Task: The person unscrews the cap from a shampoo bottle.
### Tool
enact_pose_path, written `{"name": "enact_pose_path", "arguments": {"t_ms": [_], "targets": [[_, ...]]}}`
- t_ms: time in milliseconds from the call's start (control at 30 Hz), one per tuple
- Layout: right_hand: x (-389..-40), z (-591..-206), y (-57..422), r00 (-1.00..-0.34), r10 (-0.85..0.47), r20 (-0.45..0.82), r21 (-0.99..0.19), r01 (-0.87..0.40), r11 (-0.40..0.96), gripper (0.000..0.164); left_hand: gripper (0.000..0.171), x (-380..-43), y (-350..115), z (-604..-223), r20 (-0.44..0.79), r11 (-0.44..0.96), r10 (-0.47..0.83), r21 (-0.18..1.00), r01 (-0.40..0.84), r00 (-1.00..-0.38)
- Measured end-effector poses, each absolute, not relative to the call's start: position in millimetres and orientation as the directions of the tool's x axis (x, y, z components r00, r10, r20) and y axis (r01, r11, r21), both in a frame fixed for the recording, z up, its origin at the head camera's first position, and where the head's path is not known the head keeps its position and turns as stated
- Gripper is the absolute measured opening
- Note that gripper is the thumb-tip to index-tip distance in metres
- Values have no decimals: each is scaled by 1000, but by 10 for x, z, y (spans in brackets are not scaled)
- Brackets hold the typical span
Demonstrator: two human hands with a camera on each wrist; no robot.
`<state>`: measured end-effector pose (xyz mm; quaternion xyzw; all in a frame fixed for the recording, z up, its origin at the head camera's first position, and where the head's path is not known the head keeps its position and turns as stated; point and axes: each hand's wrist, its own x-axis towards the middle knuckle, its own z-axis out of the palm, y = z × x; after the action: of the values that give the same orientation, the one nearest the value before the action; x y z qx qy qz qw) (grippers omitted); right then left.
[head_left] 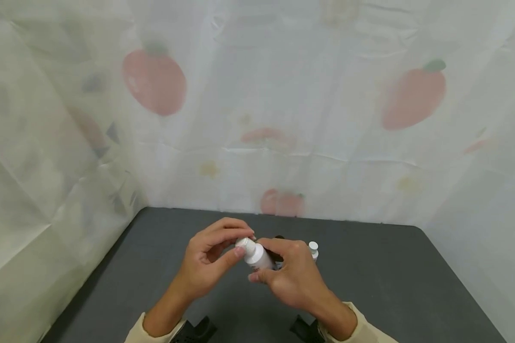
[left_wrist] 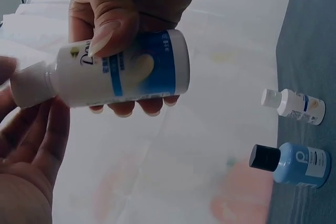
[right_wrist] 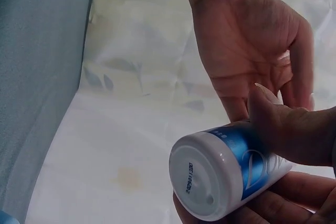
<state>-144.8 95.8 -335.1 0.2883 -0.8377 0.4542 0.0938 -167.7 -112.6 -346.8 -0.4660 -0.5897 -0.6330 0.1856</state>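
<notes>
A white bottle [head_left: 259, 259] with a white cap [head_left: 244, 246] is held tilted above the table, between both hands. My right hand [head_left: 293, 274] grips its body, thumb on one side and fingers round the other. My left hand [head_left: 210, 259] pinches the cap between thumb and fingers. The left wrist view shows a blue and white label on the bottle [left_wrist: 142, 72], its cap [left_wrist: 31, 85] towards the left hand's fingers. Its round base [right_wrist: 197, 179] faces the right wrist camera, with a printed code on it.
On the dark table [head_left: 382, 276] stand a smaller-looking white bottle [left_wrist: 302, 107] and a blue bottle [left_wrist: 299, 165] with a black cap. Both are partly hidden behind my right hand in the head view. Pale sheets printed with fruit [head_left: 154, 81] hang behind and beside the table.
</notes>
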Motion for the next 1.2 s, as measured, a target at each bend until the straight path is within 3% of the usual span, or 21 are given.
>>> {"name": "enact_pose_path", "arguments": {"t_ms": [200,433,567,733,1000,1200], "targets": [[-1446,-3343,959,-820,-413,396,-714,-558,423,45,33,-1673,-1140,-3450,808,-261,314,578,773,-498],[-1434,-3347,947,-804,-440,400,-707,-576,409,40,24,-1701,-1129,-3466,840,-249,275,532,809,-468],[-1432,-3347,951,-816,-428,388,-726,-556,404,50,26,-1672,-1101,-3441,820,-265,277,566,780,-501],[-1428,-3341,943,-823,-411,392,-732,-550,402,57,26,-1657,-1072,-3419,838,-228,259,536,813,-480],[-1440,-3339,973,-817,-421,395,-723,-559,406,47,36,-1648,-1156,-3428,812,-207,351,554,807,-467],[-1437,-3350,962,-815,-426,392,-715,-561,417,38,34,-1652,-1167,-3434,811,-165,325,555,815,-486]]}}
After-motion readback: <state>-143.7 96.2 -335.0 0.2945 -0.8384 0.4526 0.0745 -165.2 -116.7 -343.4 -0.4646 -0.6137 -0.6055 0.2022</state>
